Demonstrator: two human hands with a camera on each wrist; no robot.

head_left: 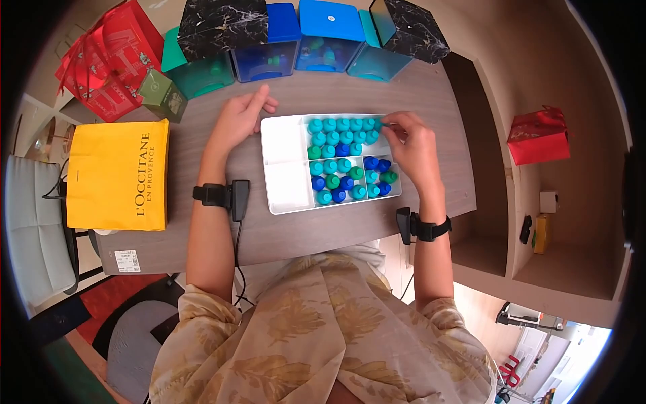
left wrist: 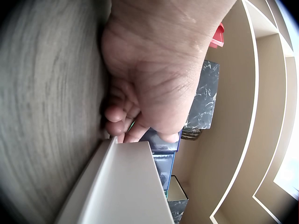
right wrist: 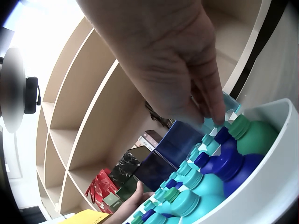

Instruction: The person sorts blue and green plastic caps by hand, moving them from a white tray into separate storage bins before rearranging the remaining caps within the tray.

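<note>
A white divided tray [head_left: 282,143] lies on the table in the head view, holding rows of small round bottles in teal, dark blue and green. At its far right corner my right hand [head_left: 416,147] pinches a teal bottle [right wrist: 208,125] between thumb and fingertips, which partly hide it. Close below those fingers in the right wrist view are a green bottle [right wrist: 259,136] and a dark blue bottle [right wrist: 237,170]. My left hand [head_left: 240,120] rests on its side at the tray's far left corner, fingers loosely bent at the rim, holding nothing.
Several blue and green bins [head_left: 269,64] line the table's back, some with black marbled boxes [head_left: 223,28] on top. On the left are a yellow bag [head_left: 111,178], a small green box [head_left: 161,95] and a red gift bag [head_left: 111,60]. Shelving [head_left: 565,229] borders the right.
</note>
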